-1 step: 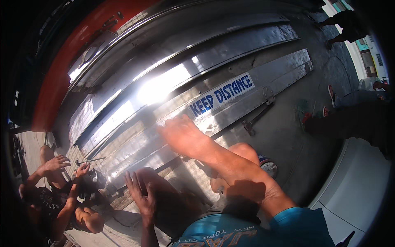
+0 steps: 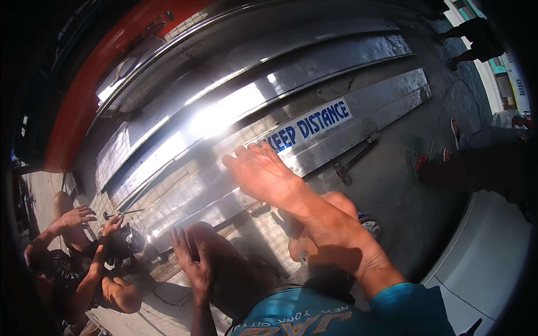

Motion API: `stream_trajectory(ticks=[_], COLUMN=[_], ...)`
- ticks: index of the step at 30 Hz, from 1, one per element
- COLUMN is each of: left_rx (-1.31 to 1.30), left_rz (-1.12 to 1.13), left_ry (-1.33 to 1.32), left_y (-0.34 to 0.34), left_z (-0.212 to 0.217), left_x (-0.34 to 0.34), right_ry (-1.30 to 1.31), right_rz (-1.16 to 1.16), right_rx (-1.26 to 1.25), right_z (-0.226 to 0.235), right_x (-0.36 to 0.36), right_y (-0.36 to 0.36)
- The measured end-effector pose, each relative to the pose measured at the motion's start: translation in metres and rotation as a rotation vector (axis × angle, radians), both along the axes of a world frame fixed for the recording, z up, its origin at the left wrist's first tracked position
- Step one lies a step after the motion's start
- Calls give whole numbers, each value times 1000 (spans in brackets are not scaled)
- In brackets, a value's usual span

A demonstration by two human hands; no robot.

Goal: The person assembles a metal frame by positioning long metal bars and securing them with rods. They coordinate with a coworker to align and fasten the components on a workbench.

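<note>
My right hand lies flat with its fingers spread on a long shiny metal panel that rests on the ground. It sits just left of a white label with blue letters fixed to the panel. My left hand hangs open, fingers apart, above my left knee near the panel's lower end, and holds nothing. Both of my knees are bent beneath me.
Another person crouches at the lower left, both hands on a small tool at the panel's end. A metal bar lies on the concrete to the right. Someone's legs and red sandals are at the right. A red vehicle body runs behind.
My right hand was blurred in motion over the panel; now it is sharp and spread flat on it. My left hand has barely moved.
</note>
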State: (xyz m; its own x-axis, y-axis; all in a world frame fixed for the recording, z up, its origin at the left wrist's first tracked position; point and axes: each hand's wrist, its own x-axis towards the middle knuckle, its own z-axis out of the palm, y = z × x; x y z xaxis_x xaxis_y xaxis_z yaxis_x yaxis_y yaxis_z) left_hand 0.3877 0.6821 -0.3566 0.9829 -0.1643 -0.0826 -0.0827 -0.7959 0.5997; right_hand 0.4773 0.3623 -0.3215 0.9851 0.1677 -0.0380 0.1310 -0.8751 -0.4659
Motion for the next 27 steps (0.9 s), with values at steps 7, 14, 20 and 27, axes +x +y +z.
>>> stream_trajectory(ticks=[7, 14, 20, 27], left_rx=[-821, -232, 317, 610], left_rz=[629, 124, -248, -275], left_ry=[173, 250, 222, 211], left_y=[37, 78, 27, 23], left_z=[-82, -179, -194, -213], left_x=[30, 110, 169, 194], right_ry=[-42, -97, 31, 30], right_rz=[-31, -136, -212, -302], right_rx=[67, -32, 59, -11], right_z=[16, 46, 79, 74], right_x=[-24, -76, -116, -150], right_y=[-38, -38, -31, -22])
